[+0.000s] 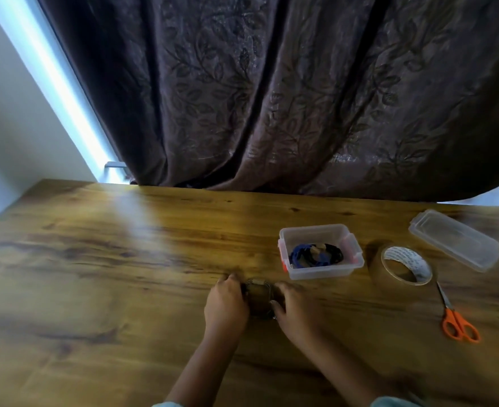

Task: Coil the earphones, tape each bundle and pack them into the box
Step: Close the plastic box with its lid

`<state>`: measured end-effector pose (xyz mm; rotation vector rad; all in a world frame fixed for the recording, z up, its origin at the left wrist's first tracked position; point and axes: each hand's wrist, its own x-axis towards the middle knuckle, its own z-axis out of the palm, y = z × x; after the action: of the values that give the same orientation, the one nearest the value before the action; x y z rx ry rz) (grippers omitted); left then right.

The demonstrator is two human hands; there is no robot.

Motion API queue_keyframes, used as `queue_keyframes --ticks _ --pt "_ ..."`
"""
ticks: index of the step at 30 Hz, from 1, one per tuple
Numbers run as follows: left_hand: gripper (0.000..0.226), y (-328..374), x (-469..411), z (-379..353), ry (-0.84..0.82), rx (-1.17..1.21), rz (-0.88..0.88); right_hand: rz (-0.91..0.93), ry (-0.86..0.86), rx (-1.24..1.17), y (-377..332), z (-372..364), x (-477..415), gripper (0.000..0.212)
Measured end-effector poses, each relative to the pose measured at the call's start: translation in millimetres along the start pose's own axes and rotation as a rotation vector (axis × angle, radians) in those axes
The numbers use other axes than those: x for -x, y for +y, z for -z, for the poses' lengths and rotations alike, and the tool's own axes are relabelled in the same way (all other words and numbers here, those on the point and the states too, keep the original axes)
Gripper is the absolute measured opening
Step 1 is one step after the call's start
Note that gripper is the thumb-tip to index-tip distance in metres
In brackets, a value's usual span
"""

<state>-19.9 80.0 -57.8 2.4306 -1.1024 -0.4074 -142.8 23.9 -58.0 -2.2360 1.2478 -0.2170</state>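
Observation:
A coiled earphone bundle (pixel 259 298) wrapped in brown tape lies on the wooden table (pixel 110 259). My left hand (pixel 226 301) grips its left side and my right hand (pixel 294 306) grips its right side, both pressing it to the table. To the right and a little farther away stands a clear plastic box (pixel 320 251) with red clips. Inside it lie a blue coiled bundle (pixel 301 255) and a black one (pixel 332 252), each with a tape strip. A roll of brown tape (pixel 405 265) lies flat just right of the box.
Orange-handled scissors (pixel 455 315) lie at the right, blades pointing away from me. The box's clear lid (pixel 454 239) rests at the far right. A dark patterned curtain (pixel 271 92) hangs along the table's far edge.

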Motion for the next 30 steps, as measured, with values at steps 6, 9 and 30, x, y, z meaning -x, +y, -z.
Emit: queue_keyframes --ticks 6,9,30 --pt "0.014 6.9 -2.0 -5.8 -0.091 0.022 0.028 -0.084 -0.020 -0.140 -10.3 1.5 -4.3 0.041" --pt "0.013 8.6 -3.6 -2.9 -0.135 0.113 0.038 -0.090 -0.009 -0.263 -6.3 12.9 -1.0 0.036" --pt "0.016 134.9 -80.6 -13.0 -0.226 -0.026 -0.149 -0.134 0.211 -0.168 72.3 110.5 -78.0 0.013"
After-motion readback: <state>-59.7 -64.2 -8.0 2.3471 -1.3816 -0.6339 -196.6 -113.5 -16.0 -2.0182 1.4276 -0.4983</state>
